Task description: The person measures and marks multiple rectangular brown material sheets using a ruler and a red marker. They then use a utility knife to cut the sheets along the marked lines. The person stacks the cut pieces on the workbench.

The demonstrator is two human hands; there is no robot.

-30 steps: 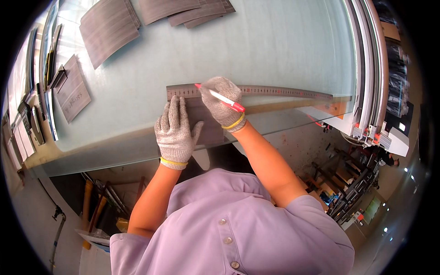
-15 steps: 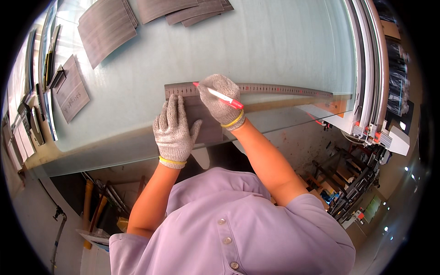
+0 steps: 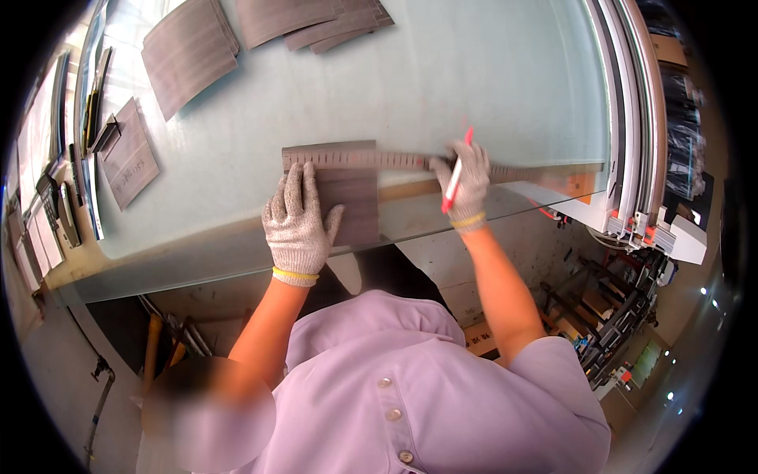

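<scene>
My left hand (image 3: 296, 225), in a grey knit glove with a yellow cuff, lies flat with its fingers stretched out. Its fingertips press on the left part of a long steel ruler (image 3: 347, 159). Beneath the ruler and beside my thumb is a dark grey rectangular sheet (image 3: 351, 209), reaching to the front edge of the glass-topped table. My right hand (image 3: 471, 178), gloved the same way and slightly blurred, is closed around a red-and-white marker pen (image 3: 453, 186). It is at the ruler's middle, right of the sheet; its fingers seem to touch the ruler, which is blurred there.
Stacks of grey sheets (image 3: 189, 55) lie at the far left and far middle of the glass table (image 3: 489, 79). A sheet with handwriting (image 3: 129, 162), a utility knife (image 3: 69, 213) and long strips lie at the left. A metal rail (image 3: 632, 118) borders the right side.
My right hand has moved right along the ruler with the marker pen, off the sheet, whose right edge now shows. The pen has turned more upright. My left hand keeps nearly the same place.
</scene>
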